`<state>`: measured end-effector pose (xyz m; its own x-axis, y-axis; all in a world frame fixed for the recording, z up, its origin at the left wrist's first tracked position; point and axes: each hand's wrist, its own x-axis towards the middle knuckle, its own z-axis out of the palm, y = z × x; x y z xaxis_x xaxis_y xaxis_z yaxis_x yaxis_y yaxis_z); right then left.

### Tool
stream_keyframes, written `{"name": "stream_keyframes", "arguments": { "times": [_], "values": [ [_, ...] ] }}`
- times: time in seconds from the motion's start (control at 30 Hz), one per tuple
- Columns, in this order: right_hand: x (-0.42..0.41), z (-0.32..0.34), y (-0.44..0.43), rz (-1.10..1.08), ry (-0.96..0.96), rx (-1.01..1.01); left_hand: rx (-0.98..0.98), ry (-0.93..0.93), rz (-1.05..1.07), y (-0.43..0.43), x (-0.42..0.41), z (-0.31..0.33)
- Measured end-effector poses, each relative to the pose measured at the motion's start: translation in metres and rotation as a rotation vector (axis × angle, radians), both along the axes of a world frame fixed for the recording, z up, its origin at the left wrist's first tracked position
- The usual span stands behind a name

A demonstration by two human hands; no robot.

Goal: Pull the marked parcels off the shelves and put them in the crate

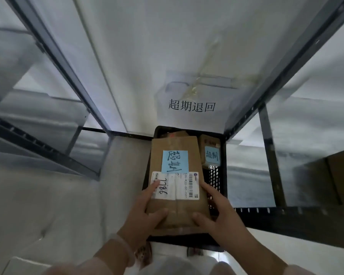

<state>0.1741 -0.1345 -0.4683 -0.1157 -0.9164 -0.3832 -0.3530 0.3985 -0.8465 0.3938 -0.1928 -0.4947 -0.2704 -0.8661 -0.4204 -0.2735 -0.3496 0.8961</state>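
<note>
Sleeves (111,253) fill the bottom of our view, and out of them come both hands, each clamped on the near end of one flat cardboard parcel (193,153). Our left hand (147,207) has its thumb on top and a forefinger laid along the white label (175,187). Our right hand (216,211) has its thumb on top too, fingers wrapped round the right edge.

Two hands, we reckon, because the parcel is long enough to tip if held by one corner. It hangs lengthwise over the black crate (223,167), covering most of the opening, blue note (174,161) face up. That note looks like the mark that sends it here. Whether its far end touches anything inside, we can't tell.

Inside the crate, right of our parcel, a smaller parcel (210,144) with its own blue note is already in. Behind the crate a printed sign (192,106) is taped to the wall, and shelves (266,210) flank the crate on both sides. Next, by our judgement: lower it flat and let go.
</note>
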Motion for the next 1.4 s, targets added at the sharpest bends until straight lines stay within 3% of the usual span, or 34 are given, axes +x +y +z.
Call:
{"name": "stream_keyframes", "arguments": {
  "times": [0.27,0.47,0.73,1.0,1.17,1.4],
  "values": [
    [0.025,-0.035,0.005,-0.221,0.022,0.039,0.064,0.005,-0.274,-0.023,0.017,-0.041],
    [0.034,-0.044,0.028,-0.273,0.030,0.090,0.077,-0.001,-0.232,-0.009,0.027,-0.054],
    [0.011,-0.063,0.011,-0.230,0.137,0.050,0.190,0.132,-0.060,-0.079,0.004,-0.083],
    [-0.006,-0.082,-0.028,-0.180,0.179,0.026,0.141,-0.019,-0.098,-0.124,-0.009,-0.133],
    [-0.008,-0.087,-0.047,-0.103,0.244,-0.005,-0.021,-0.201,-0.200,-0.133,-0.025,-0.147],
    [-0.008,-0.073,-0.047,-0.033,0.391,-0.017,-0.150,-0.430,-0.405,-0.137,-0.029,-0.121]
  ]
}}
